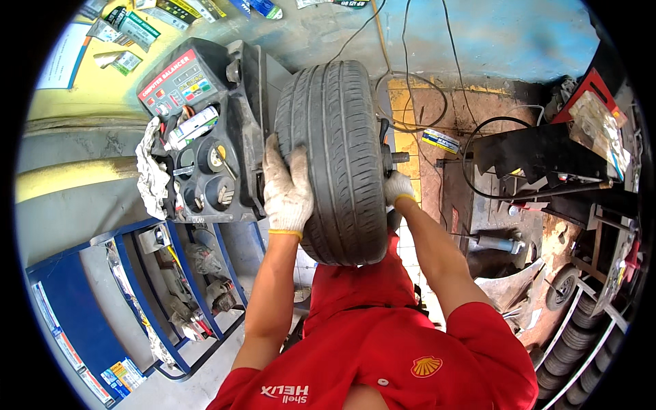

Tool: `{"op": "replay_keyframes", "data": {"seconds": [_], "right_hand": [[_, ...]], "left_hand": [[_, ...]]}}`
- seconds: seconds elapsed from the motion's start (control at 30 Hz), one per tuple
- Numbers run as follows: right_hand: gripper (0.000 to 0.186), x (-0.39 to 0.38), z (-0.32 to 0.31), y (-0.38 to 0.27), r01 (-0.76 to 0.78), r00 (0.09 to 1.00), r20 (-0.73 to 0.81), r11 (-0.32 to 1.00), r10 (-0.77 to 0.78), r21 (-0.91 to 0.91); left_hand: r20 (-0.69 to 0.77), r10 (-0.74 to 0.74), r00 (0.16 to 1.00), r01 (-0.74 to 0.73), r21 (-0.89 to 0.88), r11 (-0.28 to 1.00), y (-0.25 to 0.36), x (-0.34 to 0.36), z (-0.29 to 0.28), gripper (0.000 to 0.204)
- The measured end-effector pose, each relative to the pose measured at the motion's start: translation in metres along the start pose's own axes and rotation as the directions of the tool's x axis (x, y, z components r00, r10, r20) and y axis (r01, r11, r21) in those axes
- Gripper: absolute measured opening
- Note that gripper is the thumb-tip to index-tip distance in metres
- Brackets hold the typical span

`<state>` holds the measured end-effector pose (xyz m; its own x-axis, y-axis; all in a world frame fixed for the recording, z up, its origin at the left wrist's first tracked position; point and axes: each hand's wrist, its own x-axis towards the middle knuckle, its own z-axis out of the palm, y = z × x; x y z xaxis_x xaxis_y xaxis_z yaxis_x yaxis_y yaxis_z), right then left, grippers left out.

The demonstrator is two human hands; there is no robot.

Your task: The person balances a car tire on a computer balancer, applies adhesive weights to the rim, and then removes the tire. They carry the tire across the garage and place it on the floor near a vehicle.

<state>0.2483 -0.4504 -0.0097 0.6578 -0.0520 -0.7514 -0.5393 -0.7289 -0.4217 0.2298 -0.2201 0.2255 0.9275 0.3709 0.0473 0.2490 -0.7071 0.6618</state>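
A black car tyre [336, 164] stands upright in the centre, at the balancing machine [198, 89] with its sloped control panel. My left hand [287, 188], in an off-white knitted glove with a yellow cuff, grips the tyre's left edge, fingertips on the tread and sidewall. My right hand [398, 186], gloved alike, holds the tyre's right side, just below a protruding metal shaft [398, 158]; its fingertips are partly hidden. The machine's top tray [225, 154] holds a spray can [191, 128], a crumpled rag [152, 174] and small parts in round wells.
A blue metal rack [121, 287] with tools stands lower left. Cables and hoses [445, 102] run along the blue wall. At right are black machinery [509, 150], a gas-strut-like cylinder [499, 243], a small wheel [562, 287] and stacked tyres [574, 342]. A small box [441, 141] lies beyond the tyre.
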Motion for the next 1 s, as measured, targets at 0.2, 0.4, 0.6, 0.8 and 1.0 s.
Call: {"op": "replay_keyframes", "data": {"seconds": [0.2, 0.4, 0.6, 0.8, 1.0], "right_hand": [[0.078, 0.008, 0.02, 0.021, 0.188, 0.964, -0.218, 0.971, -0.153, 0.146], [0.093, 0.046, -0.021, 0.106, 0.15, 0.95, -0.304, 0.964, -0.078, 0.221], [0.083, 0.035, -0.022, 0.146, -0.115, 0.965, -0.095, 0.723, 0.243, 0.681], [0.079, -0.027, 0.013, 0.209, -0.269, 0.84, -0.067, 0.522, 0.538, 0.809], [0.066, -0.016, -0.01, 0.303, -0.187, 0.696, 0.171, -0.053, 0.697, 0.981]], "left_hand": [[0.003, 0.096, 0.995, -0.096, 0.008, 0.995, -0.012, 0.032, 0.007, 0.073], [0.129, -0.011, 0.992, -0.005, 0.123, 0.992, 0.037, 0.054, 0.015, 0.063], [0.18, 0.168, 0.969, -0.226, 0.376, 0.899, -0.015, 0.06, 0.005, 0.049], [0.275, 0.231, 0.933, -0.34, 0.473, 0.813, -0.041, 0.069, -0.003, 0.053], [0.347, 0.33, 0.878, -0.476, 0.554, 0.683, -0.041, 0.073, -0.006, 0.059]]}}
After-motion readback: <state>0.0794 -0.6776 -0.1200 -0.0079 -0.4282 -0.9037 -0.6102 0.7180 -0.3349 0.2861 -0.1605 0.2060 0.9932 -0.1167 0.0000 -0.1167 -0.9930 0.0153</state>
